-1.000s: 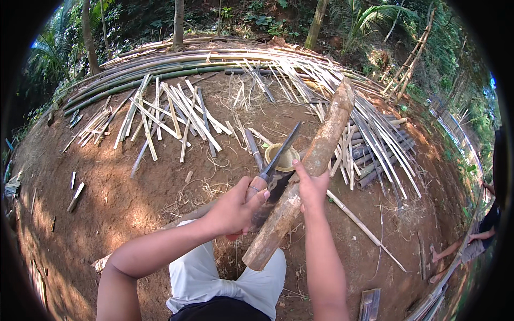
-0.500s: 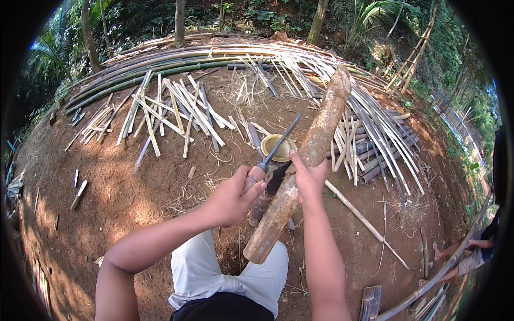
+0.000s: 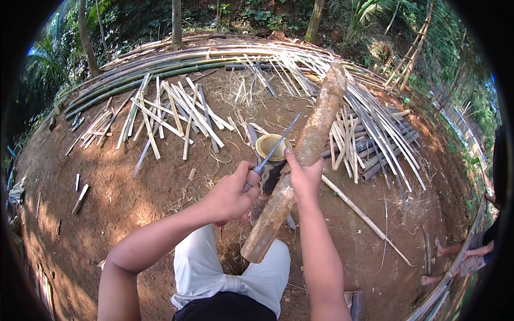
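Observation:
My left hand [image 3: 235,192] is closed round the handle of a long, narrow knife [image 3: 281,140]. Its grey blade points up and away, slanting to the right. In my right hand [image 3: 304,179] is a thick brown log [image 3: 324,115] with rough, patchy bark, gripped near its middle. The log slants from above my right thigh up toward the far right. Behind the blade and partly hidden by it is a round, pale, hollow, bowl-like top [image 3: 266,144], with a dark post-like shape below it.
Split bamboo strips [image 3: 176,109] lie left of centre, with more strips [image 3: 380,128] over dark poles to the right. Long bamboo poles [image 3: 160,68] stretch across the back. A thin stick [image 3: 358,211] lies right of my forearm. Another person [image 3: 474,251] is at the right edge.
The knife and my left hand have shifted slightly, and the log has moved a little left. At the right edge, the other person and the long pole there have shifted.

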### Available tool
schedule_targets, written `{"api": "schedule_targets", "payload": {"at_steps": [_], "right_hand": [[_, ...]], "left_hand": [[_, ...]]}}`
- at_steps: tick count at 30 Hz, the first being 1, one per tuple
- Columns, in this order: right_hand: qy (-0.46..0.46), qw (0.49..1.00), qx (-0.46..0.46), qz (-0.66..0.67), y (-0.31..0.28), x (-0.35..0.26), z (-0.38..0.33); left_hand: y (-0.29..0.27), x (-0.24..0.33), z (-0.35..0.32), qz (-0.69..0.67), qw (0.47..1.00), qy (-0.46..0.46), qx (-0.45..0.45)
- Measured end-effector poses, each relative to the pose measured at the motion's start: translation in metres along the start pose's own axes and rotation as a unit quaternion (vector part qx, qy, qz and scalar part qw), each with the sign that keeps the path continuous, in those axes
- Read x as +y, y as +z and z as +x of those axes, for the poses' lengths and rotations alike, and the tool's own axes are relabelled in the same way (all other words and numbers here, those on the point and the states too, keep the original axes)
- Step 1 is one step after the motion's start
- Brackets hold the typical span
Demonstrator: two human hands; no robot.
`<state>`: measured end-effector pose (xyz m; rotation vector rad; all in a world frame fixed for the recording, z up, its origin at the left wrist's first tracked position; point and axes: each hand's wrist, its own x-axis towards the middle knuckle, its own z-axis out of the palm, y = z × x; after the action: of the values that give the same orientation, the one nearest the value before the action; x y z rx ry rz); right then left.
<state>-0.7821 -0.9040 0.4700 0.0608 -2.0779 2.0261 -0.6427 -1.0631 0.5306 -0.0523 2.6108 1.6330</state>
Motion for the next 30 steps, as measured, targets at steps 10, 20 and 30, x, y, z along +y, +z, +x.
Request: {"api": "schedule_targets", "payload": {"at_steps": [10,20,30], "right_hand": [[-0.036,0.999,0.023,-0.033,0.002,0.019,0.012],[-0.045,0.979,-0.049,-0.194,-0.021,0.011,0.028],[-0.271,0.933,-0.029,-0.236,-0.082,-0.146,-0.005]], "left_hand": [[-0.014,0.024,0.012,0.022,0.996,-0.082,-0.023],[-0.015,0.029,0.019,0.037,0.996,-0.074,-0.019],[-0.023,0.021,0.015,0.048,0.996,-0.075,-0.018]]}}
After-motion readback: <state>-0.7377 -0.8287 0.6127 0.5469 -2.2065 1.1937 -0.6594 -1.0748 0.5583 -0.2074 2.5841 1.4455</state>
